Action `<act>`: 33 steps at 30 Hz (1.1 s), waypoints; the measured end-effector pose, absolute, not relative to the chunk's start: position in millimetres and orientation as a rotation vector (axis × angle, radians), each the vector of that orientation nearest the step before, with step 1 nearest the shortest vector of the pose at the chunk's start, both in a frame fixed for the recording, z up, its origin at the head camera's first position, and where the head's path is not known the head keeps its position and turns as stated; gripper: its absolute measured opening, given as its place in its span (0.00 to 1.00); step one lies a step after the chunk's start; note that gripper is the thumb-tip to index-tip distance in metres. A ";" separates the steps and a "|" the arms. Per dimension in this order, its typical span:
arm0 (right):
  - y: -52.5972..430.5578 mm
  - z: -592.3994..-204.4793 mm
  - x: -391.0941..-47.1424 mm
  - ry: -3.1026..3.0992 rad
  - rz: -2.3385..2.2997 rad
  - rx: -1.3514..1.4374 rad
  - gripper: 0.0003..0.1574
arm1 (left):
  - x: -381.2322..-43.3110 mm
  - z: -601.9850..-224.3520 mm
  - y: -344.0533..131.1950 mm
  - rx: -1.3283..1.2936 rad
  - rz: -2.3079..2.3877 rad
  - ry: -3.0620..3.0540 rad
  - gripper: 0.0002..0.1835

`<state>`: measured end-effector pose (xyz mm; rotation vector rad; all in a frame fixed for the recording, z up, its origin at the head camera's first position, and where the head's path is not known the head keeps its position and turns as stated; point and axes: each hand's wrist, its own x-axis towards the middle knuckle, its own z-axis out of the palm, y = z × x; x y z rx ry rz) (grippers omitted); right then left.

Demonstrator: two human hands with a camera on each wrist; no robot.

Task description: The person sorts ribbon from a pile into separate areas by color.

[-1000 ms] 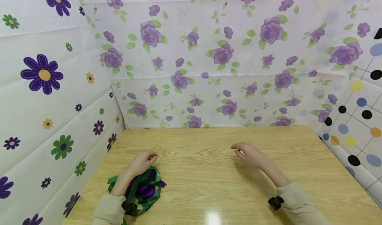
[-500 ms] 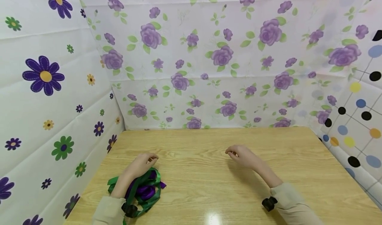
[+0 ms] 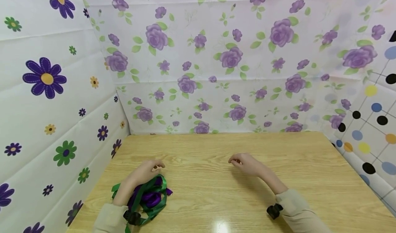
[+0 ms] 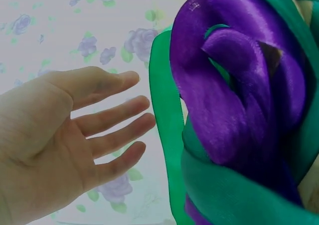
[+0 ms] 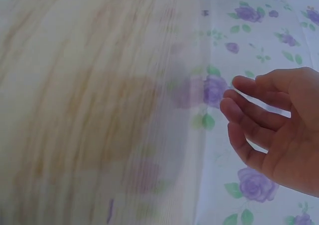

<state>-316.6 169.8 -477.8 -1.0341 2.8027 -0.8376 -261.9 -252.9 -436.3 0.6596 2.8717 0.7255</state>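
A loose heap of satin ribbon lies at the left of the table, with purple ribbon [image 3: 151, 198] tangled among loops of green ribbon [image 3: 159, 205]. My left hand [image 3: 144, 173] hovers over the far side of this heap, fingers relaxed and holding nothing. Seen from the left wrist, the purple coil [image 4: 224, 85] fills the right side, and the fingers of the left hand [image 4: 75, 130] are spread apart beside the green strip [image 4: 167, 125]. Right of the table's middle, my right hand [image 3: 245, 164] is held above the wood, its fingers loosely bent [image 5: 249, 120] with nothing in them.
The wooden table [image 3: 201, 178] reaches back to a wall covering with purple roses [image 3: 232, 57]. A daisy-patterned sheet [image 3: 46, 116] borders it on the left, a dotted sheet [image 3: 371, 130] on the right. Black wrist cameras [image 3: 274, 211] are strapped at both cuffs.
My right hand has drifted left and slightly nearer, toward the table's middle. The left hand has barely moved, and the ribbon heap lies as before.
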 end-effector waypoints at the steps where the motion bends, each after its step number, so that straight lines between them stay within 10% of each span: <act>1: 167.9 -477.1 -316.6 2.794 -0.838 -1.033 0.16 | -261.0 -436.0 -253.2 0.662 0.726 2.860 0.12; 33: 119.5 -469.3 -307.7 2.484 -0.882 -1.227 0.19 | -266.4 -455.0 -248.7 0.610 0.446 2.990 0.11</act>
